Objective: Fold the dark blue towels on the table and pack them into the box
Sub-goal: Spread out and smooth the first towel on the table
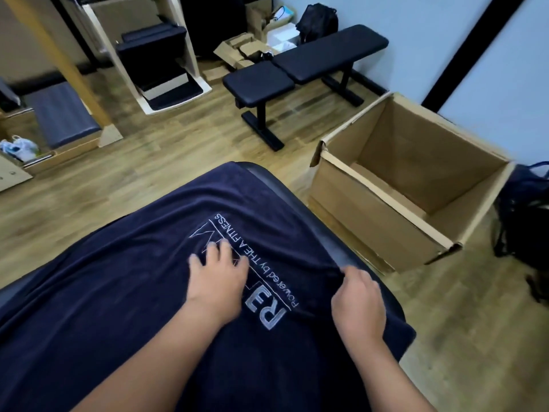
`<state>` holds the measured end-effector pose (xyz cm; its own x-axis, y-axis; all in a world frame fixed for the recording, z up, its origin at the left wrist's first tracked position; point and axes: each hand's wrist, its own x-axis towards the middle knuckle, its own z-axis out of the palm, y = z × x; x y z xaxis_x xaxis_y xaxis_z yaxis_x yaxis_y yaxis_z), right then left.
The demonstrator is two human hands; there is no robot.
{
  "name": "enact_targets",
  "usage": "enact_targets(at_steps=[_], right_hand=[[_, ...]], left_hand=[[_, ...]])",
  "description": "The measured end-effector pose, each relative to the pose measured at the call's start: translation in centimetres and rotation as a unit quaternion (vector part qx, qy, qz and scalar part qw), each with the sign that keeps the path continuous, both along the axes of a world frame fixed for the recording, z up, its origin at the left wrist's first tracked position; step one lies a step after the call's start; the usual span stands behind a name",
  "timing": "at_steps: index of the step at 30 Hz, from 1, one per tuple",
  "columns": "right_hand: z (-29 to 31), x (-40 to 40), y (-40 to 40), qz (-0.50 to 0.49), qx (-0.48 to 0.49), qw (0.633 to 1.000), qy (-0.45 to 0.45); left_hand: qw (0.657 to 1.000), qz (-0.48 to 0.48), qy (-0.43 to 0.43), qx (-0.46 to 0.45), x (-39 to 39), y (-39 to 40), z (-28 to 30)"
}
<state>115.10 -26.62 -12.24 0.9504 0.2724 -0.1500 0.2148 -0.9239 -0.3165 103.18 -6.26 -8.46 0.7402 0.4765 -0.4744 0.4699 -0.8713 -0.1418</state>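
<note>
A dark blue towel (124, 292) with white lettering lies spread over the black padded table (332, 230). My left hand (215, 275) rests flat on the towel's middle, fingers straight, partly covering the logo. My right hand (358, 298) pinches the towel's right edge near the table's side, fingers curled round a fold of cloth. An open cardboard box (410, 185) stands on the floor to the right of the table; I see only bare cardboard inside it.
A black weight bench (300, 69) stands beyond the table on the wooden floor. Wooden exercise equipment (154, 55) fills the far left. Loose cartons (240, 52) lie at the back wall. A dark bag (523, 221) sits right of the box.
</note>
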Motion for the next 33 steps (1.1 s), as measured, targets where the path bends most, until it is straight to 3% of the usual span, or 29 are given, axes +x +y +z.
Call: enact_targets(at_steps=[4, 8, 12, 16, 19, 21, 22, 24, 26, 27, 30, 33], right_hand=[[1.6, 2.0, -0.3, -0.052, 0.035, 0.987, 0.15], [2.5, 2.9, -0.8, -0.055, 0.054, 0.958, 0.276], [3.3, 5.4, -3.4, -0.102, 0.116, 0.949, 0.275], [3.2, 6.8, -6.5, -0.099, 0.039, 0.972, 0.208], [3.1, 6.1, -7.7, -0.043, 0.06, 0.946, 0.316], [2.9, 5.7, -8.6, -0.017, 0.021, 0.933, 0.36], [2.8, 5.6, -9.0, -0.036, 0.001, 0.943, 0.331], [2.7, 5.3, -10.0, -0.113, -0.068, 0.975, 0.179], [2.7, 4.7, -10.6, -0.131, -0.122, 0.983, 0.037], [2.4, 4.4, -10.7, -0.119, -0.111, 0.987, 0.009], [1.3, 3.3, -10.3, 0.009, -0.004, 0.999, 0.032], [0.5, 2.0, -9.4, 0.081, -0.042, 0.992, 0.091]], left_hand=[[0.991, -0.029, 0.012, -0.13, 0.4, -7.0, -1.0], [0.99, -0.026, 0.048, -0.133, 0.4, -9.1, -2.1], [0.99, -0.035, 0.047, -0.128, 0.3, -8.9, -2.0], [0.989, -0.061, 0.039, -0.129, 0.4, -9.7, -2.0], [0.989, -0.06, 0.037, -0.129, 0.6, -10.1, -2.1], [0.989, -0.06, 0.039, -0.128, 0.6, -10.0, -2.1], [0.989, -0.062, 0.039, -0.127, 0.6, -10.0, -2.1], [0.989, -0.066, 0.037, -0.125, 0.4, -10.1, -2.1], [0.988, -0.084, 0.028, -0.129, 0.1, -10.3, -2.2], [0.986, -0.097, 0.022, -0.134, -0.1, -10.5, -2.3], [0.981, -0.13, 0.005, -0.146, -0.9, -11.3, -2.4], [0.982, -0.119, -0.011, -0.146, -1.9, -11.9, -2.3]])
